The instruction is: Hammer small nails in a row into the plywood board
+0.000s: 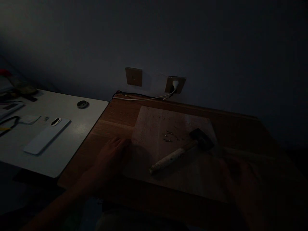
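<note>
In dim light a pale wooden board point(151, 128) lies flat on a brown wooden table. My left hand point(113, 155) rests on the table with its fingertips at the board's left edge, fingers loosely bent and grasping nothing visible. At the right edge, my right hand point(240, 178) is low and dark, thumb and fingers apart; its fingertips are hard to make out. Between the hands, a hammer point(168, 159) lies diagonally on the board, pale handle toward me, dark head point(202, 139) at upper right. Several small nails point(169, 132) are scattered left of the head.
A pale strip point(250, 153) lies beyond my right hand. On the white table point(64, 141) at left are a phone point(47, 136), a round dark item point(82, 104) and other clutter. Along the wall, cables point(141, 98) run to a socket point(178, 84); a second wall plate point(133, 76) is nearby.
</note>
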Demonstrator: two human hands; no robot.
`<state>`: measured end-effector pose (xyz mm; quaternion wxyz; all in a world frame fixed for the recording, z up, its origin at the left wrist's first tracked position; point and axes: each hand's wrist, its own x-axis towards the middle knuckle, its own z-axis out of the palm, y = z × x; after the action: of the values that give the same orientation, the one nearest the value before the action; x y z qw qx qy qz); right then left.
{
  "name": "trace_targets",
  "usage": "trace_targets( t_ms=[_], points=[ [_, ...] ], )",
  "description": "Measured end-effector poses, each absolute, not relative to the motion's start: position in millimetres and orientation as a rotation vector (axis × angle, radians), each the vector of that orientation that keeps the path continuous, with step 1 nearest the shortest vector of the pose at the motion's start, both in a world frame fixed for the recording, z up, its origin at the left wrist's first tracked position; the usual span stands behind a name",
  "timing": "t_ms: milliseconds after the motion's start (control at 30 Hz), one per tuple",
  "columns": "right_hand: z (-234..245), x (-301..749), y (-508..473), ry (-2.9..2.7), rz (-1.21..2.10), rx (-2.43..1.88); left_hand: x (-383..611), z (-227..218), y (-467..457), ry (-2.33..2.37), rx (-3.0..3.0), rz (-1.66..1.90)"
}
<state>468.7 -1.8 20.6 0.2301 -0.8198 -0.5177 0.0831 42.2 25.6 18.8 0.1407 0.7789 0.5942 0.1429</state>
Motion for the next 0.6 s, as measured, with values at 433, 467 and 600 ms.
trace_targets(
  t_ms=[433, 467, 600],
  points=[
    [27.0, 386.9, 30.4, -1.69, 1.184, -1.892, 85.2, 32.4, 94.7, 1.13, 2.681, 0.335],
    [28.0, 384.9, 33.5, -1.655, 1.204, -1.908, 94.0, 32.8, 102.4, 1.094, 2.7, 0.301],
    [26.7, 386.0, 30.0, -1.524, 1.042, -1.855, 127.7, 33.4, 126.9, 1.022, 2.798, 0.241]
  ],
)
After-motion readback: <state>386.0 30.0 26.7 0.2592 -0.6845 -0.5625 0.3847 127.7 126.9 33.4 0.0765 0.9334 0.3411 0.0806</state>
